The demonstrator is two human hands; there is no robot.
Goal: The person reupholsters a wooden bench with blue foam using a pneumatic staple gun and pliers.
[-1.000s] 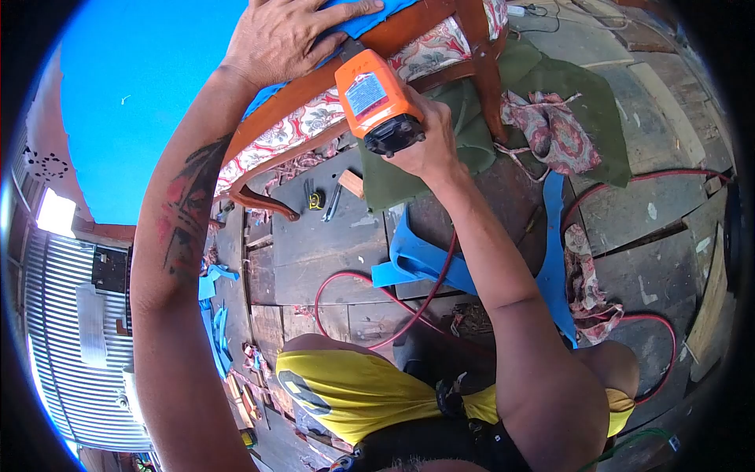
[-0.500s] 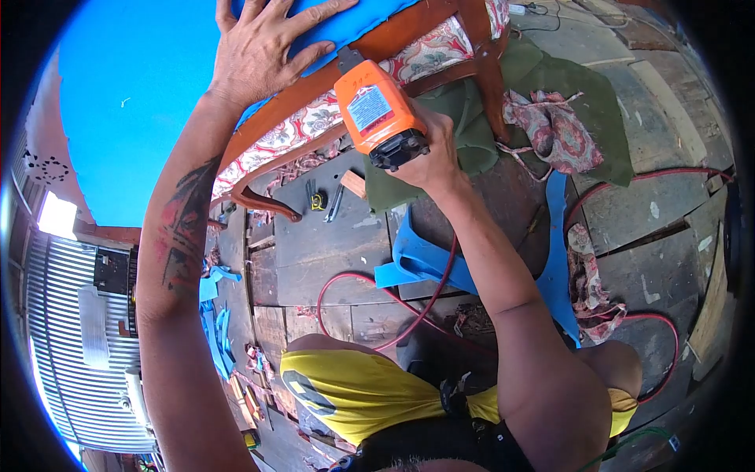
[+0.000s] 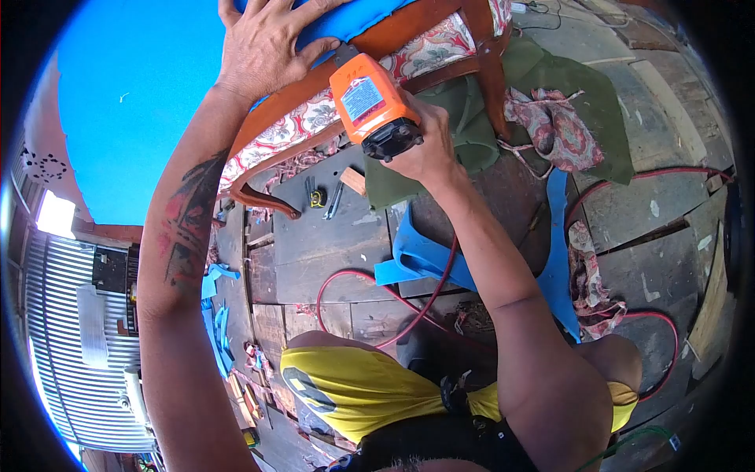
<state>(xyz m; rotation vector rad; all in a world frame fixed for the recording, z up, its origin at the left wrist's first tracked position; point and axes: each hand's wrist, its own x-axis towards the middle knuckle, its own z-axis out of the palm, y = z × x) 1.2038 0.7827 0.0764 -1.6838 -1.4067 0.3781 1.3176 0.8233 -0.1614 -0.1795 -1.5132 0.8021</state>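
My left hand (image 3: 267, 49) lies spread on a blue foam sheet (image 3: 138, 94), near the sheet's edge along a wooden furniture frame (image 3: 303, 88). My right hand (image 3: 429, 145) is wrapped round the handle of an orange staple gun (image 3: 370, 98). The gun's nose meets the brown wooden rail close to my left thumb and the foam's edge. Floral fabric (image 3: 432, 52) covers the part of the frame below the rail. The gun's body hides most of its handle and some of my right fingers.
A red air hose (image 3: 338, 275) loops across the plank floor. Blue foam offcuts (image 3: 429, 256), green cloth (image 3: 550, 67) and floral scraps (image 3: 554, 130) lie about. A tape measure (image 3: 317, 197) and a metal tool (image 3: 334, 200) rest near a curved wooden leg (image 3: 271, 206).
The staple gun in my right hand has shifted slightly left and up along the rail. My left hand has moved slightly right, still flat on the foam.
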